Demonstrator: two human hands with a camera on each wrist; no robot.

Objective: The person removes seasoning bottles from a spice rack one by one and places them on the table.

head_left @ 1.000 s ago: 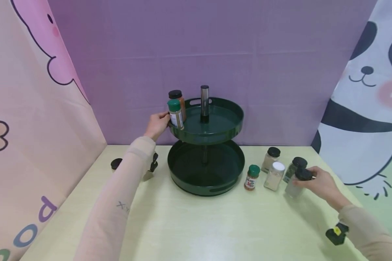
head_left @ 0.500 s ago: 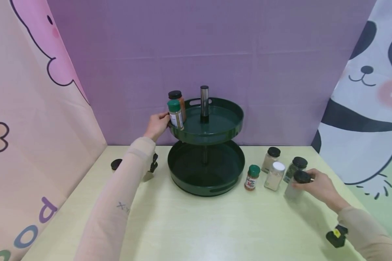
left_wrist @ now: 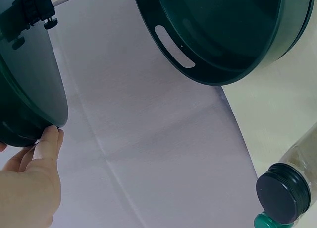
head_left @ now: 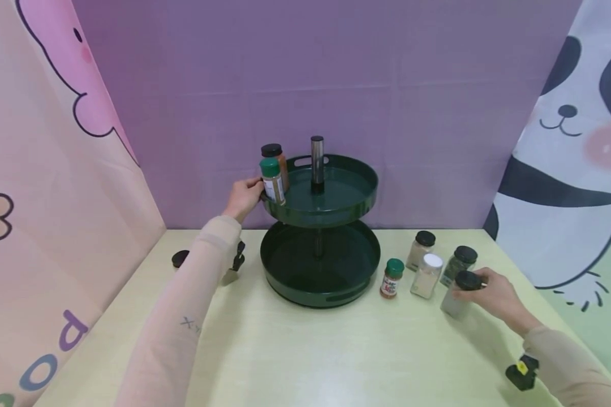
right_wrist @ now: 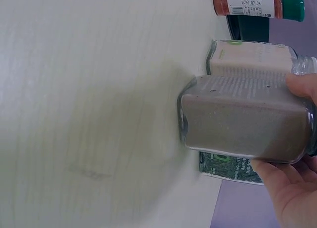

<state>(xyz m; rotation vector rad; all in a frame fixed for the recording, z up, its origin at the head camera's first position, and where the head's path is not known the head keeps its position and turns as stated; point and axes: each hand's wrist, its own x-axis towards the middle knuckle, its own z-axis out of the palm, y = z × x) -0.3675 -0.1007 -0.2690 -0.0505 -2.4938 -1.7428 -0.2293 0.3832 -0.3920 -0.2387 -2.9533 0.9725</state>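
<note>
A dark green two-tier turntable rack (head_left: 321, 298) stands mid-table. My left hand (head_left: 243, 198) grips the rim of its upper tray (head_left: 331, 217) at the left side. In the left wrist view, fingertips lie against that tray (left_wrist: 29, 124). Beside them on the upper tray are a green-capped spice bottle (head_left: 273, 183) and a black-capped orange-brown jar (head_left: 284, 165). My right hand (head_left: 501, 297) holds a square glass spice jar (head_left: 454, 303) of greyish-brown powder near its black lid. In the right wrist view, thumb and fingers hold this jar (right_wrist: 242, 124); whether its base touches the table is unclear.
Right of the rack stand a green-capped red spice bottle (head_left: 391, 280), a white-capped jar (head_left: 426, 277), a black-capped jar (head_left: 420, 250) and a parsley jar (head_left: 458, 263). Behind my left forearm, a black-lidded jar (head_left: 180, 258) and another bottle (head_left: 232, 271) are partly hidden.
The right hand and its spice jar have shifted slightly toward me and to the left. The left hand keeps its place on the upper tray's rim.
</note>
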